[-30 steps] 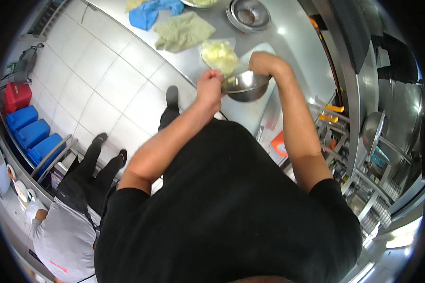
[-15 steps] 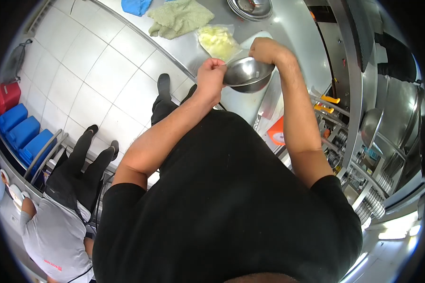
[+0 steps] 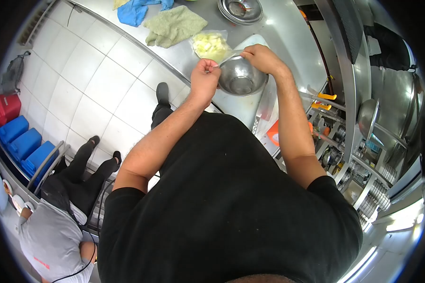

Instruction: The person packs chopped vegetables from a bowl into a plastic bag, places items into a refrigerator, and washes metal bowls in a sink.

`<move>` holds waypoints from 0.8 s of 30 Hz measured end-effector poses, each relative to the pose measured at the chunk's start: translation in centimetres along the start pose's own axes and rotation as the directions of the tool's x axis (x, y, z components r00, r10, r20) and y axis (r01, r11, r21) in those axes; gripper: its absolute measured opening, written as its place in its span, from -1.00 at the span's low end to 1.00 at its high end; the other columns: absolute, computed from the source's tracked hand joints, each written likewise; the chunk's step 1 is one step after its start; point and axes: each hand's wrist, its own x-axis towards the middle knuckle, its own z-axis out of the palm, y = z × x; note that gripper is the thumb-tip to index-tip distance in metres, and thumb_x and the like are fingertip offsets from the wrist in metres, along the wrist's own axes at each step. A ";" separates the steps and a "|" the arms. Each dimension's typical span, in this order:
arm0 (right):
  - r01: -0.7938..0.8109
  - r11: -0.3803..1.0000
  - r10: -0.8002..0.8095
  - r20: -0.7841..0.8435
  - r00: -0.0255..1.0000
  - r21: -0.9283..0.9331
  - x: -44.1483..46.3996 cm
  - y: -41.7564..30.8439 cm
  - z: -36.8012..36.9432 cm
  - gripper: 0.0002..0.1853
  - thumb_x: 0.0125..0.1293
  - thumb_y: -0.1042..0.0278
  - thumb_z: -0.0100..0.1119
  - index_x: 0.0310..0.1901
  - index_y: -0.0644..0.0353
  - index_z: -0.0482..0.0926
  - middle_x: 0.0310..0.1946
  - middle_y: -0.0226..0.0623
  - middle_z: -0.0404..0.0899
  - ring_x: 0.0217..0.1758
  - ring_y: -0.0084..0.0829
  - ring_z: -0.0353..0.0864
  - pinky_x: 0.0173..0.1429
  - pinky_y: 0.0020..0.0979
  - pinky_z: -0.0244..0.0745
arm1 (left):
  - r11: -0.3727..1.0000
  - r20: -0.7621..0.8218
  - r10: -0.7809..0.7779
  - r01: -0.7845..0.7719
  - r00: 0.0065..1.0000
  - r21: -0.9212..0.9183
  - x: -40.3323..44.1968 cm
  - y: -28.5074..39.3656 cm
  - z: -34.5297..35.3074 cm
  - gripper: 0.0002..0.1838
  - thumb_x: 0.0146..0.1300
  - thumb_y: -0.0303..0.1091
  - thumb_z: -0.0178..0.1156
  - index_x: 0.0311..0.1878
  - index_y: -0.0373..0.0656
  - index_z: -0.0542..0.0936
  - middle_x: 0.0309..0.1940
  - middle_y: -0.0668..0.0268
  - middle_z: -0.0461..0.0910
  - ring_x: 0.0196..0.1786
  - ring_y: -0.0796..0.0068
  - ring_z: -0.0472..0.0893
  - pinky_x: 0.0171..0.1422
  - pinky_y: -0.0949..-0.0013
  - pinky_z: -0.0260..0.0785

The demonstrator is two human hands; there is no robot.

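A clear plastic bag (image 3: 209,45) of pale yellow-green pieces lies on the steel counter, its mouth edge stretched between my hands. My left hand (image 3: 205,81) pinches the near side of that edge, fingers closed, left of the metal bowl. From the other side my right hand (image 3: 263,58) pinches the edge, thumb and fingers together, above the bowl's far rim. The metal bowl (image 3: 241,79) stands upright over the white cutting board (image 3: 236,104), with no pieces visible inside. Whether my left fingers touch its rim is unclear.
A green cloth (image 3: 174,26) and a blue cloth (image 3: 133,13) lie on the counter (image 3: 288,28). Nested metal bowls (image 3: 241,9) stand at the back. An orange object (image 3: 273,134) is beside my right forearm. Another person (image 3: 56,236) stands at the lower left.
The bowl has gone from tilted to nearly level, and its pieces no longer show. My right hand has left the bowl's rim and now pinches the bag's edge.
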 end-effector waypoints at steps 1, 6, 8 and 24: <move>-0.009 1.000 0.009 0.002 1.000 0.027 -0.2 0.3 0.1 -0.63 0.43 0.09 0.14 -0.09 0.28 0.71 -0.19 -0.01 0.72 -0.11 -0.07 0.69 0.03 -0.14 0.53 | 1.000 0.015 0.013 -0.013 1.000 0.009 0.0 0.0 -0.3 -0.89 0.31 -0.48 0.23 -0.15 -0.14 0.51 -0.33 0.44 0.47 -0.42 0.64 0.45 -0.38 0.48 0.34; 0.046 0.987 -0.036 -0.064 0.997 0.154 -2.3 3.6 1.2 -0.55 0.39 -0.01 0.24 -0.13 0.34 0.71 -0.25 -0.01 0.74 -0.18 -0.17 0.70 -0.03 -0.19 0.53 | 1.000 0.053 -0.006 0.005 0.999 0.017 0.4 0.8 -1.3 -0.87 0.32 -0.48 0.26 -0.16 -0.17 0.49 -0.36 0.41 0.49 -0.42 0.62 0.49 -0.35 0.47 0.36; -0.037 0.977 0.049 -0.051 0.998 0.211 -3.3 5.2 1.2 -0.57 0.39 0.02 0.24 -0.16 0.34 0.71 -0.31 -0.01 0.72 -0.23 -0.18 0.71 -0.07 -0.19 0.53 | 0.998 0.041 0.022 -0.024 0.999 0.055 0.7 1.9 -1.8 -0.87 0.32 -0.49 0.26 -0.18 -0.17 0.49 -0.39 0.40 0.50 -0.43 0.61 0.50 -0.35 0.47 0.37; 0.407 0.836 -0.094 -0.635 0.767 0.367 -6.4 -1.6 2.6 -0.48 0.34 0.15 0.28 0.23 0.28 0.54 0.20 0.02 0.54 0.23 0.03 0.52 0.32 -0.14 0.43 | 0.998 0.298 0.067 -0.063 0.952 -0.023 2.7 11.7 1.8 -0.87 0.24 -0.52 0.21 -0.17 -0.16 0.49 -0.48 0.39 0.49 -0.53 0.56 0.48 -0.44 0.43 0.33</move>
